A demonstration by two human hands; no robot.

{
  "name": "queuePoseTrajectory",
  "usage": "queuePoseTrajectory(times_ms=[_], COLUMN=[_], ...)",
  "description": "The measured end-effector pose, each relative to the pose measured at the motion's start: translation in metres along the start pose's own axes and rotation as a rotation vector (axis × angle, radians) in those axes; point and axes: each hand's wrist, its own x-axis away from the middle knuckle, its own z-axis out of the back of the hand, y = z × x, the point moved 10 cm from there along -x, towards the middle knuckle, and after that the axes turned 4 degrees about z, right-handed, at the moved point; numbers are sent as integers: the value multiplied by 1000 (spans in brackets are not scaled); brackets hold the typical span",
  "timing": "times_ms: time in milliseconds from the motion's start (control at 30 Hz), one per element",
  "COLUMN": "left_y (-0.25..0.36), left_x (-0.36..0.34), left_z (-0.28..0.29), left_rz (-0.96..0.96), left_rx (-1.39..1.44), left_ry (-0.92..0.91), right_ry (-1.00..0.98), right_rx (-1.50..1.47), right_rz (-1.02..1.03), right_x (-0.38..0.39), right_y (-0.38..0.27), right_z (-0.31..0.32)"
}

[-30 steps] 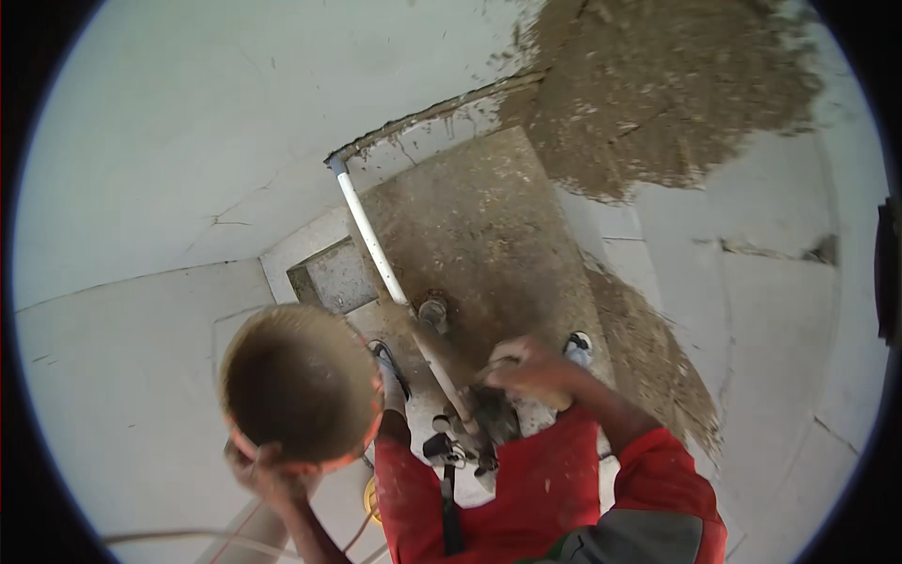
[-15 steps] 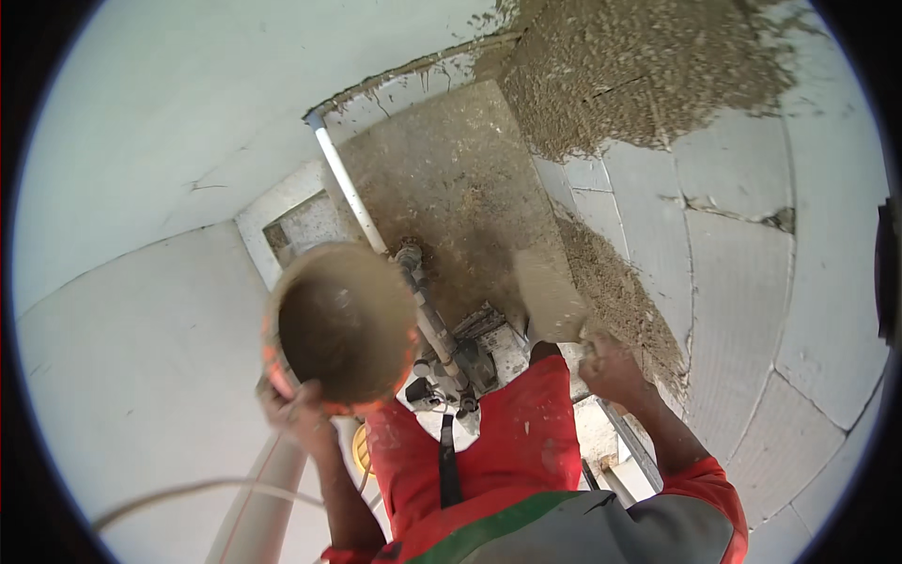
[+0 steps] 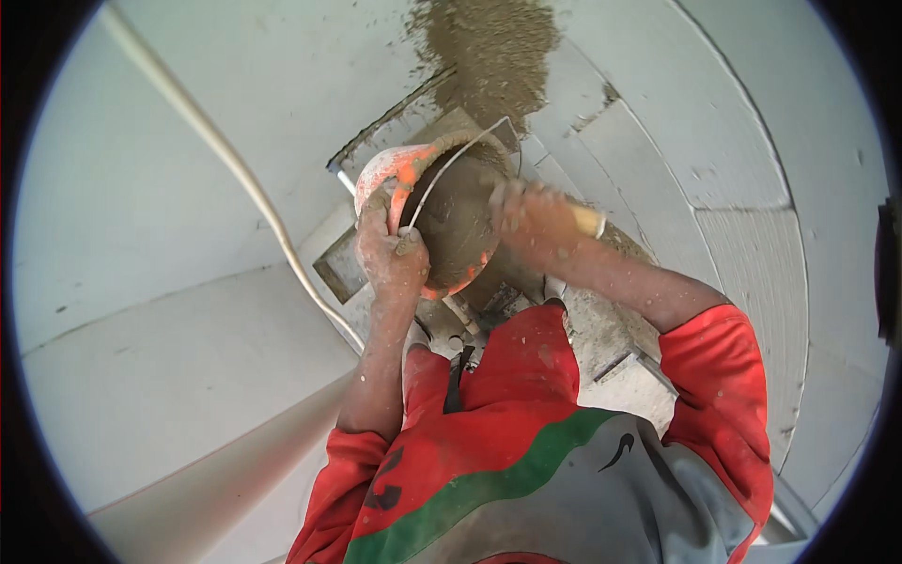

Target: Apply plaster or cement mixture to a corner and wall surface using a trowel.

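My left hand [image 3: 393, 254] is closed on the rim of an orange, mortar-smeared bucket [image 3: 381, 171], which is tilted with its mouth toward me and to the right. Wet grey-brown mortar [image 3: 456, 221] coats the inside, and a thin wire handle [image 3: 434, 180] crosses the opening. At the bucket's right rim, my right hand [image 3: 536, 221] is closed round a trowel; its pale wooden handle end [image 3: 589, 222] sticks out on the right. The trowel's blade is hidden behind the blurred hand and in the bucket.
Wet mortar [image 3: 493, 56] covers part of the grey block wall [image 3: 648, 155] ahead. A pale hose [image 3: 221, 150] hangs at left, above a thick pipe [image 3: 225, 470]. A recessed box [image 3: 340, 268] sits in the left wall. Pipework [image 3: 460, 310] shows below the bucket.
The bucket has risen forward and right and tilted over. My right hand has brought the trowel from the lower right to the bucket's mouth. The whole view has shifted.
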Motion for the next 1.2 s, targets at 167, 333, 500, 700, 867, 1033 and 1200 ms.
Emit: queuePoseTrajectory(times_ms=[167, 333, 500, 700, 867, 1033, 1200], left_y=[106, 178, 183, 65, -40, -129, -192], left_x=[15, 44, 21, -21, -3, 40, 79], left_z=[-21, -25, 9, 82, 101, 125, 154], left_rz=[-409, -735, -625, 83, 219, 499, 744], left_rx=[86, -6, 43, 223, 266, 325, 366], left_ry=[-111, -309, -356, 67, 281, 380, 491], right_ry=[-27, -60, 159, -23, -107, -74, -217], right_rx=[-177, -408, -1146, -946, -845, -756, -1194], right_rz=[-116, -140, -275, -292, -182, -109, 157], right_x=[31, 70, 52, 29, 20, 18, 6], right_y=[55, 50, 6, -14, -24, -60, -109], right_z=[9, -17, -3, 12, 27, 38, -26])
